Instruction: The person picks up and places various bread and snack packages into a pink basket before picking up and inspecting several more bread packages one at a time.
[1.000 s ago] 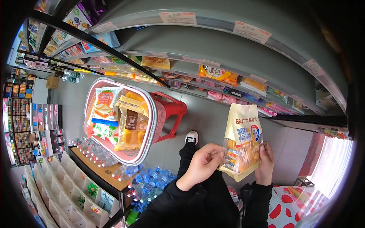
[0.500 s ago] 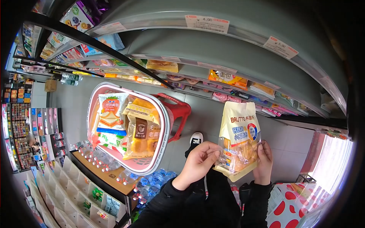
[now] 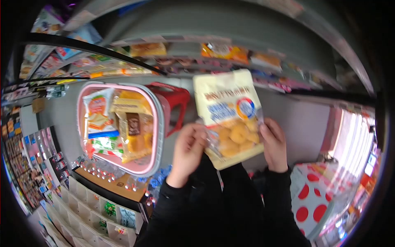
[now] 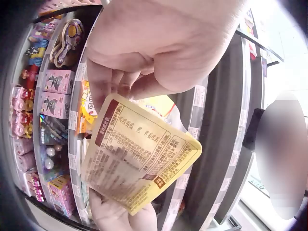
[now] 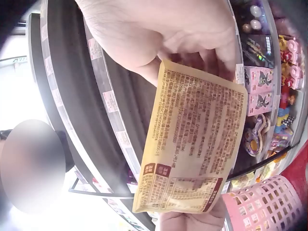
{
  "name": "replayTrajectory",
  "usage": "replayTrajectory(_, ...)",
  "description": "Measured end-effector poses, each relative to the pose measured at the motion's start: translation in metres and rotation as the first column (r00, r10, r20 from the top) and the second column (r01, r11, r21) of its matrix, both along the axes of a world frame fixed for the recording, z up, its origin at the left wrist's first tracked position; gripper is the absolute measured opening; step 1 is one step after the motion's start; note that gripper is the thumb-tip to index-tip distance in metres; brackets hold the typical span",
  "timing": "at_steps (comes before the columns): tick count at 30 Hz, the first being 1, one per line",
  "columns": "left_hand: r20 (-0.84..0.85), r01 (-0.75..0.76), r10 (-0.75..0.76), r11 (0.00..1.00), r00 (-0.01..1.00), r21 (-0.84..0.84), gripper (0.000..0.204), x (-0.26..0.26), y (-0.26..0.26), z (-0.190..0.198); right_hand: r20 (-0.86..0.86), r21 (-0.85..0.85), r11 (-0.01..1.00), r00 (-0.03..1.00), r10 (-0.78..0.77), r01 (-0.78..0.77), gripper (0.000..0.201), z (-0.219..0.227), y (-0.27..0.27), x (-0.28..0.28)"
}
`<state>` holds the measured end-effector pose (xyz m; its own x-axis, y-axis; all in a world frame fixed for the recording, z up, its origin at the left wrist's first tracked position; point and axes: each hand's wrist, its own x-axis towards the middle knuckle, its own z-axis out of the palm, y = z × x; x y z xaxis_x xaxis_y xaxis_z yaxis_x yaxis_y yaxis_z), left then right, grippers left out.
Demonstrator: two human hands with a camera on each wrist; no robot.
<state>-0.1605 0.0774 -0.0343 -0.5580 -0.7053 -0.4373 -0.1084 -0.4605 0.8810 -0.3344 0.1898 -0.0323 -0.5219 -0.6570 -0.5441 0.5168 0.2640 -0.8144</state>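
Observation:
Both hands hold a cream pouch [image 3: 228, 113] of small round bread pieces, upright in front of the body in the head view. My left hand [image 3: 188, 149] pinches its left edge and my right hand [image 3: 274, 143] pinches its right edge. Golden pieces show through a clear window low on the front. Printed panels of the pouch [image 4: 139, 154] face both wrist cameras. To the left, a pink shopping basket [image 3: 155, 131] holds a white bread packet [image 3: 98, 111] with a blue band and a yellow bag of bread [image 3: 135, 142].
A red stool [image 3: 179, 96] stands behind the basket. Shelves with packaged goods [image 3: 224, 52] run across the far side. Bottles [image 3: 103, 171] and a white compartment rack [image 3: 90, 206] are at lower left; a red-dotted white box [image 3: 306, 197] is at lower right.
The pouch has come left and higher in the head view, its front turned more squarely to the camera. Both hands have kept hold of its edges. The head view has shifted and blurred.

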Motion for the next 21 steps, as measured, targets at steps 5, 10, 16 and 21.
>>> replayTrajectory(5, -0.077, -0.032, 0.038, 0.997, 0.996, 0.067, 0.023, 0.001, -0.001, -0.002, -0.004, -0.083, 0.994, 0.997, 0.074, -0.074, 0.013, -0.007, 0.004, -0.001)
replayTrajectory(10, -0.063, -0.05, 0.051, 0.999, 0.997, 0.014, 0.015, -0.005, 0.003, -0.004, -0.044, -0.13, 0.985, 0.993, 0.107, -0.111, 0.013, 0.001, 0.007, 0.001)
replayTrajectory(16, 0.028, -0.074, 0.076, 0.995, 0.997, -0.06, 0.014, -0.013, 0.013, -0.003, -0.002, -0.061, 0.996, 0.998, 0.058, -0.058, 0.007, 0.003, 0.024, -0.002)
replayTrajectory(21, -0.014, -0.037, 0.036, 0.999, 0.999, -0.025, 0.013, -0.021, 0.01, 0.002, 0.08, -0.169, 0.986, 0.997, 0.019, -0.005, 0.006, 0.014, 0.026, -0.004)
